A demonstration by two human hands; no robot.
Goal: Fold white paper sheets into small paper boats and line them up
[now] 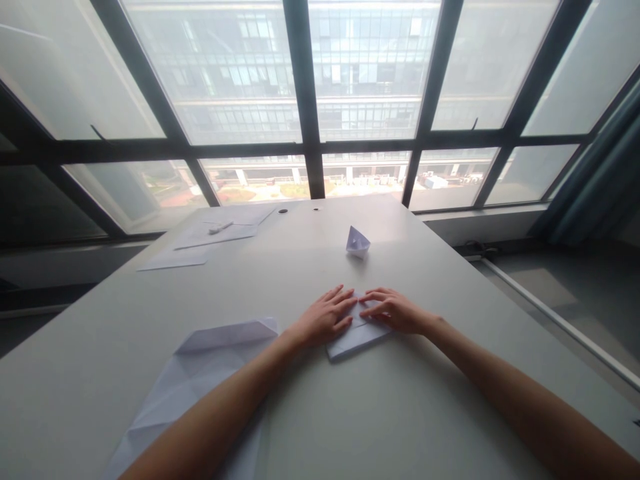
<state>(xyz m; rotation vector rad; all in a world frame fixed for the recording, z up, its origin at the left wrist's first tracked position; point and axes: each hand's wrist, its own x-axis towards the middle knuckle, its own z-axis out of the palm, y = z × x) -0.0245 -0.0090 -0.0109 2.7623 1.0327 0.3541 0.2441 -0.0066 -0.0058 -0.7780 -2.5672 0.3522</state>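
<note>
A folded sheet of white paper [356,339] lies flat on the white table under both my hands. My left hand [330,316] rests on its left side with the fingers stretched out flat. From the right, my right hand [393,310] touches the paper's upper part, fingers bent a little and apart. The two sets of fingertips nearly meet over the fold at the top. Just beyond my hands stands a small folded paper piece [357,243] with pointed corners. A larger creased sheet [200,373] lies to the left, partly covered by my left forearm.
Several white sheets [225,230] lie at the table's far left, with a small white object [220,228] on top. The white table [440,373] reaches toward the windows, with a round cable hole [283,211] near its far edge. A blue curtain [590,167] hangs at right.
</note>
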